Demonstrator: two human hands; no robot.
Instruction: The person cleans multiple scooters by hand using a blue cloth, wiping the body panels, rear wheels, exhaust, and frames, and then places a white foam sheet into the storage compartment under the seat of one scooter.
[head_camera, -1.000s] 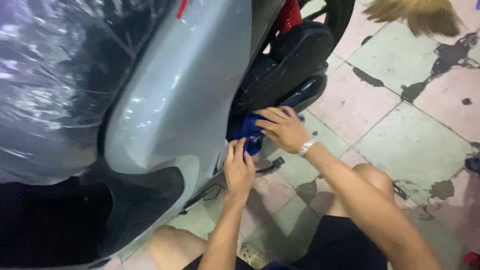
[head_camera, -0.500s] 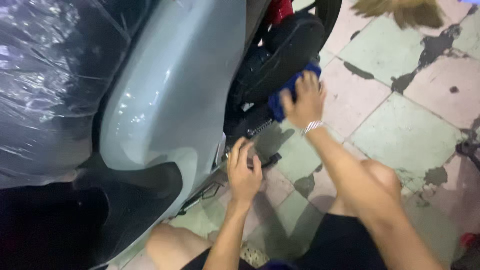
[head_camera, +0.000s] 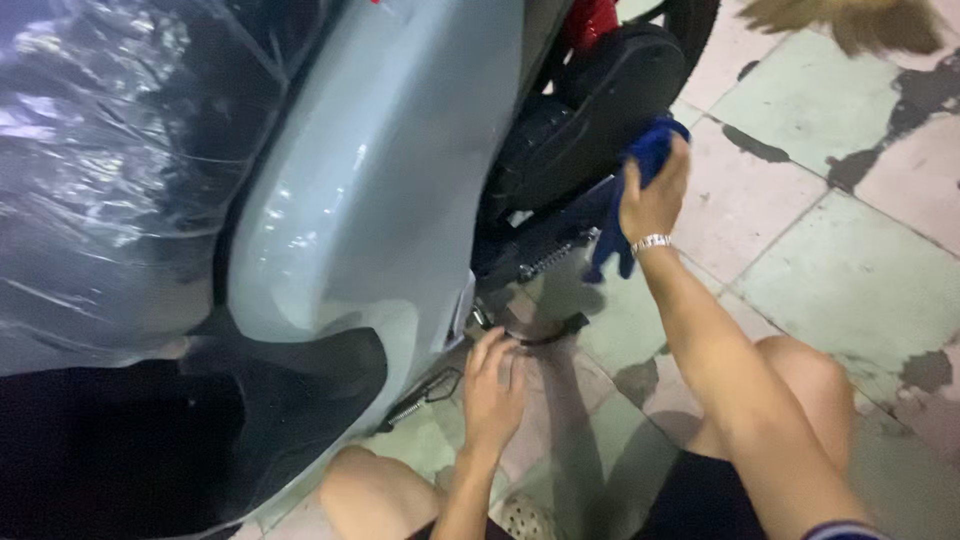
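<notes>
Right hand (head_camera: 655, 200) is up against the black engine casing (head_camera: 585, 110) of the scooter, fingers curled tight round a blue cloth (head_camera: 640, 165), and the cloth is pressed flat to that dark cover, with a loose tail of it hanging down below the wrist beside a silver wristband (head_camera: 652, 243). So the cloth sits at the rear of the machine, between the palm and the casing, just above the ribbed footpeg (head_camera: 552, 258). Left hand (head_camera: 493, 385) is lower down, near the bottom edge of the grey side panel (head_camera: 380, 200), fingers loosely bent and half open, their tips touching or almost touching a thin dark bar of the stand (head_camera: 535, 338) under the body; whether it has truly gripped that bar I cannot tell, the fingers hide it. A coil spring (head_camera: 425, 395) lies just to the left of that hand, under the panel. The person is crouched low, bare knee (head_camera: 800, 380) on the right, another knee (head_camera: 355, 490) at the bottom edge. Clear plastic wrap (head_camera: 110, 170) covers the scooter's seat area on the left, crinkled and shining. A red shock spring (head_camera: 590, 20) shows at the top, next to the black tyre (head_camera: 695, 20). The floor (head_camera: 840, 270) is pale tile with dark patches and worn joints, and the bristles of a broom (head_camera: 850, 20) poke in at the upper right corner, well apart from both hands.
</notes>
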